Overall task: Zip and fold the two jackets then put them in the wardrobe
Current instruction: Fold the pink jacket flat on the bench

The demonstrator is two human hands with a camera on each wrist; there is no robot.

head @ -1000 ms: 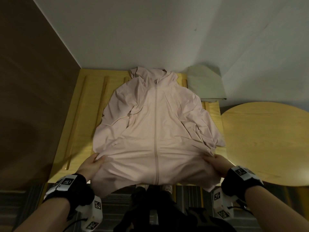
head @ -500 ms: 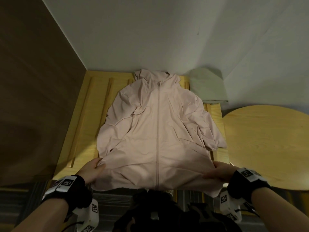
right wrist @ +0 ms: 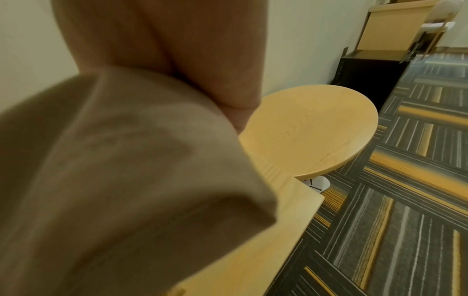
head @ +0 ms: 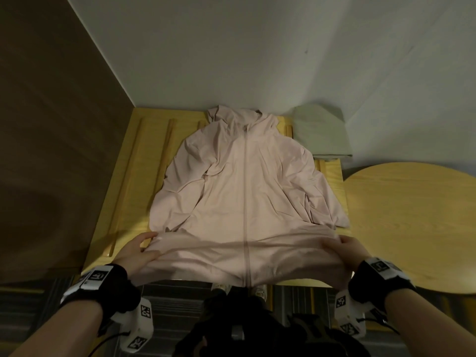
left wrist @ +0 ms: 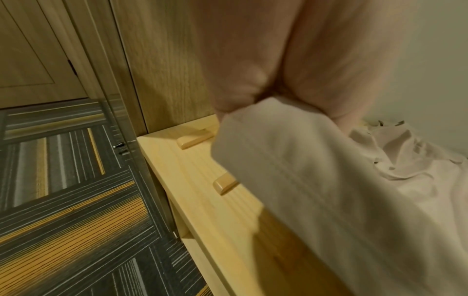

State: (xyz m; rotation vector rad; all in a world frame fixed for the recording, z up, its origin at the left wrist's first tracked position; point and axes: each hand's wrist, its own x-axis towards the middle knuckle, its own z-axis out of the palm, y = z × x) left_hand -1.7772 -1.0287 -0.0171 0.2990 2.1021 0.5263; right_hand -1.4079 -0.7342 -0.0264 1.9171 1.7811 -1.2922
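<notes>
Holding the hem of the pink jacket (head: pixel 244 191) at its two bottom corners, I start with the head view. My left hand (head: pixel 136 256) pinches the corner at about 8 o'clock of the garment, thumb on top and fingers under the cloth. My right hand (head: pixel 342 256) does the same at about 4 o'clock. The jacket lies front up on the wooden bench (head: pixel 128 191), zipped to the collar, with the hood at 12 o'clock against the wall. The hem hangs a little over the near edge. A folded green jacket (head: pixel 322 135) sits at 2 o'clock, touching the wall, and the round table (head: pixel 412 217) stands at 3 o'clock.

In the left wrist view, my fingers (left wrist: pixel 240 80) close on the cloth edge, and the hem stitching is visible just below them. The grip is a tight pinch, not a full fist.

In the right wrist view, the picture is blurred, but my fingers (right wrist: pixel 202 50) are curled on the fabric, with the table behind at 3 o'clock.

I judge the step is the first fold. To do it well I should keep both corners at equal height and equal tension, so the zipper line stays straight. The sleeves are still wrinkled at both sides, so I think I should smooth them inward before I bring the hem toward the collar.
</notes>
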